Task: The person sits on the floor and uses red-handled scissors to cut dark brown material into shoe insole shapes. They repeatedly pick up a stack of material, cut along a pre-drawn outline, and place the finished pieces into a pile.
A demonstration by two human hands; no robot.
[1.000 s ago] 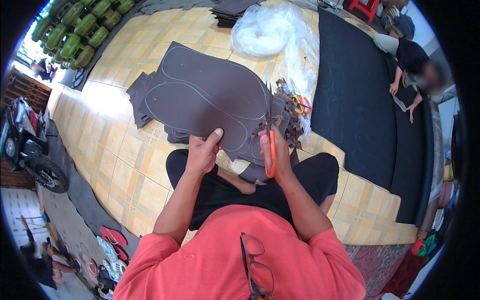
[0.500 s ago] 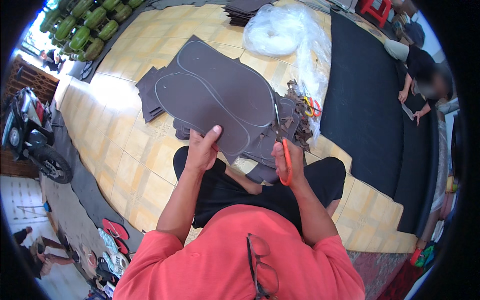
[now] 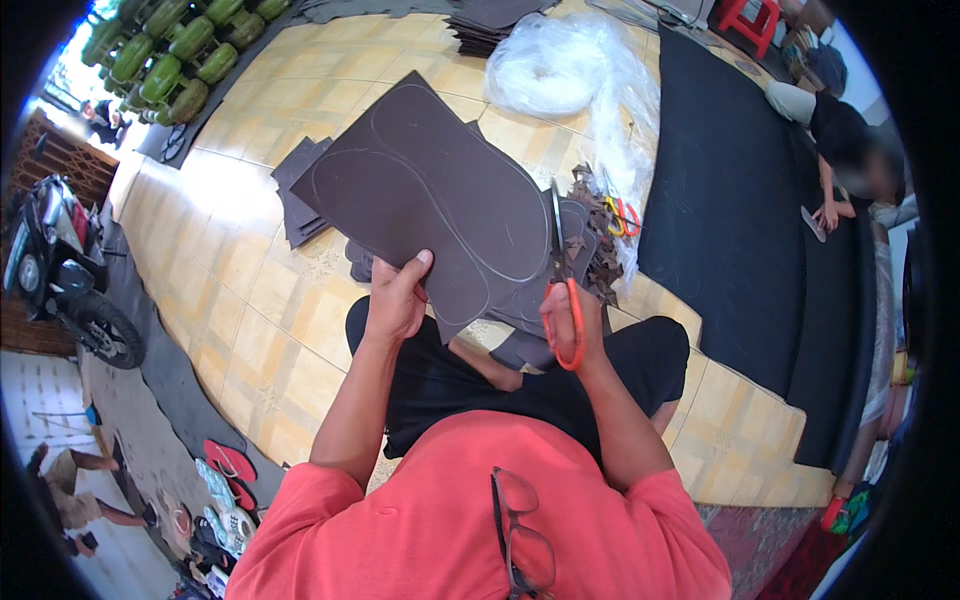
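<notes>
My left hand [image 3: 400, 297] grips the lower edge of a dark brown foam sheet [image 3: 420, 190], its thumb on top. Two sole-shaped outlines are drawn on the sheet in a light line, side by side. In my right hand [image 3: 585, 320] is a pair of scissors [image 3: 561, 240] with orange handles. The blades point away from me and stand at the sheet's right edge, by the curve of the right outline; whether they touch it I cannot tell. Under and right of the sheet lie cut brown pieces [image 3: 520, 305] and a heap of jagged scraps [image 3: 603, 255].
Brown sheets [image 3: 300, 215] are stacked left, more [image 3: 490, 25] at the far side. Yellow-and-red-handled scissors [image 3: 625, 215] lie beside clear plastic wrap [image 3: 560, 65]. Black sheeting [image 3: 730, 210] covers the right floor, where a person [image 3: 850, 130] works. A motorbike [image 3: 75, 270] stands left.
The sheet has turned and tilted in my left hand, its right edge drawing back from the blades. The scissor blades have spread wider. The person at right has shifted their hands.
</notes>
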